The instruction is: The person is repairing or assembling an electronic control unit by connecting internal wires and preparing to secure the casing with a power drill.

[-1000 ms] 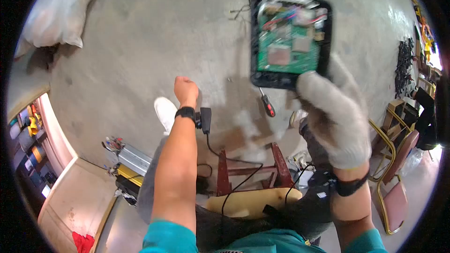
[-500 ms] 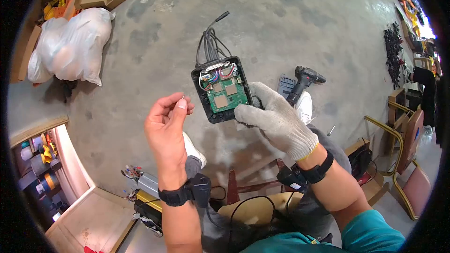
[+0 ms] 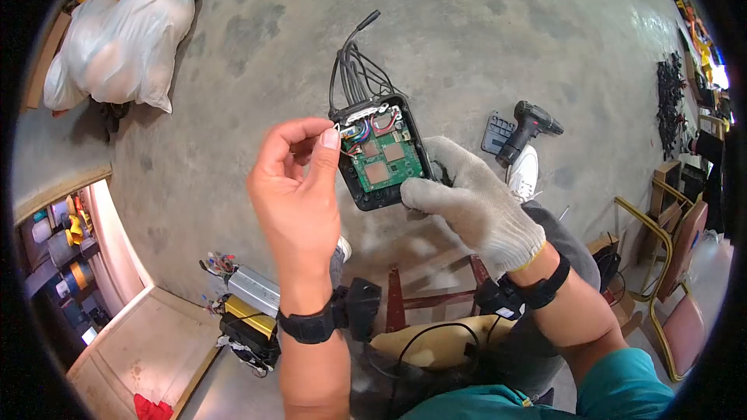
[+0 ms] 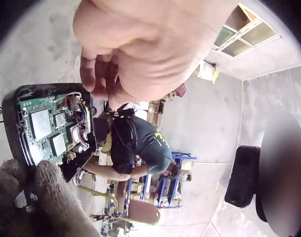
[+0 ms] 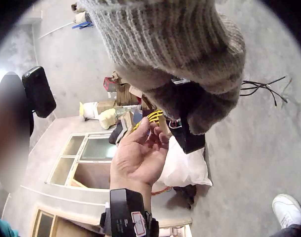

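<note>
My gloved right hand (image 3: 475,206) grips an open black plastic case (image 3: 377,201) by its lower right side, thumb over the rim. Inside sits a green circuit board (image 3: 381,159) with square metal pads and thin coloured wires near the top. A bundle of black cables (image 3: 354,74) comes out of the case's upper end. My bare left hand (image 3: 299,187) is at the case's upper left corner, thumb and index finger pinched together. A small thin piece shows at those fingertips; its kind cannot be made out. In the left wrist view the glove (image 4: 51,192) holds the case's edge.
A cordless drill (image 3: 531,126) and a dark slotted plate (image 3: 496,132) lie on the concrete floor by the right shoe (image 3: 524,175). White sacks (image 3: 128,47) stand at the left. Metal-cased units (image 3: 253,292) lie near the left leg. Chairs (image 3: 677,264) stand at the right.
The case has come down and inward from the upper right, held by the right hand. The left hand, earlier closed and apart, has risen to the case's upper left corner with its fingertips pinched.
</note>
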The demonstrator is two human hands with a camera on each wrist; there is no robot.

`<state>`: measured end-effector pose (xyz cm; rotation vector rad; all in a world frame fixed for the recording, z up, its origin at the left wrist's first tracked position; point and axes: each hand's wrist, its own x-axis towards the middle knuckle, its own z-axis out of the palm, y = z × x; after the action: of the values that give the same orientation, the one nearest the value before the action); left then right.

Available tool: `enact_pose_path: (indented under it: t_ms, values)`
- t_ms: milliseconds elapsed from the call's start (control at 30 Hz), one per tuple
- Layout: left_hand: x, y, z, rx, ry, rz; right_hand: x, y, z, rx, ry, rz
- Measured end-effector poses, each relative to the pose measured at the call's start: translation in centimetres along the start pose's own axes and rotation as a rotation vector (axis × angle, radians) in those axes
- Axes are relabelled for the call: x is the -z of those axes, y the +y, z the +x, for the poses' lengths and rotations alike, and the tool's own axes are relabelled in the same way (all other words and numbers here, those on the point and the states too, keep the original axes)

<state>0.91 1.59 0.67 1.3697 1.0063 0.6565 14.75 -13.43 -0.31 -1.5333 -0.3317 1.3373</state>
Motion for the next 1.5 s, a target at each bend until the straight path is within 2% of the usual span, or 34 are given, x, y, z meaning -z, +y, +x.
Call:
enact_pose_path:
  t_ms: [67,133,200,267,367,500,567,700,767,867,967,1100,1200,1267,1500]
  values:
    - [-0.2,-0.4,0.3,-0.037,0.026,0.085,-0.3,-0.5,0.1,-0.077,-0.025,-0.057]
    - [-0.4,-1.5,0.7,-0.273,0.08,0.359,-0.5,-1.2,0.1,-0.11,-0.033,-0.127]
    - [-1.0,-1.4,0.5,-0.274,0.074,0.365,-0.7,-1.3,0.2,-0.142,-0.042,-0.197]
    - [-1.3,-1.1,0.4,-0.283,0.049,0.429,-0.9,-1.0,-0.1,-0.108,-0.074,-0.031]
    - [-1.4,-0.9,0.3,-0.324,0.05,0.558,-0.9,-0.5,-0.1,-0.094,-0.064,0.017]
    - [-2.1,-0.9,0.1,-0.325,0.025,0.549,-0.7,-0.4,0.0,-0.058,-0.101,0.067]
    - [-2.2,-1.1,0.2,-0.386,0.053,0.595,-0.6,-0.2,0.1,-0.065,-0.084,-0.024]
    - [-2.4,-1.4,0.1,-0.385,0.056,0.582,-0.6,-0.4,0.0,-0.07,-0.063,-0.01]
    - [-2.4,-1.3,0.1,-0.383,0.06,0.59,-0.7,0.8,0.2,0.077,-0.031,-0.091]
    - [-2.5,-1.4,0.1,-0.37,0.069,0.593,-0.6,0.8,0.3,0.083,-0.015,-0.184]
    - [-2.6,-1.4,0.0,-0.384,0.078,0.604,-0.7,0.2,0.1,0.036,-0.025,-0.093]
    - [-2.5,-1.5,0.0,-0.402,0.085,0.608,-0.6,0.3,0.2,0.026,-0.027,-0.141]
    - [-2.8,-1.3,-0.2,-0.41,0.076,0.636,-0.6,0.6,0.3,0.108,0.012,-0.248]
    - [-3.0,-1.3,-0.2,-0.45,0.106,0.649,-0.6,-0.3,0.1,0.025,-0.001,-0.318]
    - [-3.2,-1.6,-0.3,-0.517,0.103,0.684,-0.7,0.6,0.3,0.067,0.008,-0.336]
